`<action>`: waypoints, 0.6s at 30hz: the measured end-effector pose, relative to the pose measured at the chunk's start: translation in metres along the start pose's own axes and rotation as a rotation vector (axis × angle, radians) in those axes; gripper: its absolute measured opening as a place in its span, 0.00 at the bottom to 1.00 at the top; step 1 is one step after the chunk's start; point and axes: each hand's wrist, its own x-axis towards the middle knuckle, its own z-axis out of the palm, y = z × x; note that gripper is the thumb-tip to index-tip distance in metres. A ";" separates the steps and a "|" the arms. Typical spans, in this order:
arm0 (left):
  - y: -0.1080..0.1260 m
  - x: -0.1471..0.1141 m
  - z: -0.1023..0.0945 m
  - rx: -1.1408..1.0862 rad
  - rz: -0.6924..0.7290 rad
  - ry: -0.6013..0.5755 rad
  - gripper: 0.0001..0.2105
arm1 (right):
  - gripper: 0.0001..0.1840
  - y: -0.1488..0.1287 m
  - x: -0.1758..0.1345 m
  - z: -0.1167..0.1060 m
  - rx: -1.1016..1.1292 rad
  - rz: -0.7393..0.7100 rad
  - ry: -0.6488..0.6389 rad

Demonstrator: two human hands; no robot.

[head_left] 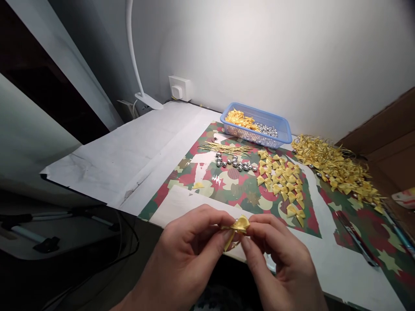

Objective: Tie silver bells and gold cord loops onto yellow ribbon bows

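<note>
A small yellow ribbon bow (pixel 241 224) is pinched between my two hands at the table's front edge, its tails hanging down. My left hand (pixel 191 246) closes thumb and forefinger on the bow's left side. On the other side, my right hand (pixel 279 250) grips the right loop with closed fingertips. A bit of silver shows at the bow's middle, partly hidden by the fingers. Beyond the hands lie several finished-looking yellow bows (pixel 280 177), a scatter of silver bells or beads (pixel 240 165) and a bundle of thin yellow strips (pixel 225 149).
A blue plastic basket (pixel 280 134) with yellow bows and silver pieces stands against the wall. To its right is a heap of yellow ribbon pieces (pixel 337 166). Tweezers or scissors (pixel 356 239) lie at the right. A white lamp (pixel 149 101) stands at the back left.
</note>
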 end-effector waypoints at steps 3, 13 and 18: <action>-0.004 0.001 0.001 0.182 0.124 0.011 0.08 | 0.07 0.000 -0.003 0.002 -0.052 -0.008 0.067; 0.000 -0.001 0.000 0.247 0.174 -0.034 0.07 | 0.06 -0.012 -0.004 -0.003 -0.061 0.008 -0.034; 0.001 -0.004 -0.003 0.189 0.169 -0.045 0.08 | 0.09 0.000 0.004 -0.015 -0.101 -0.105 -0.147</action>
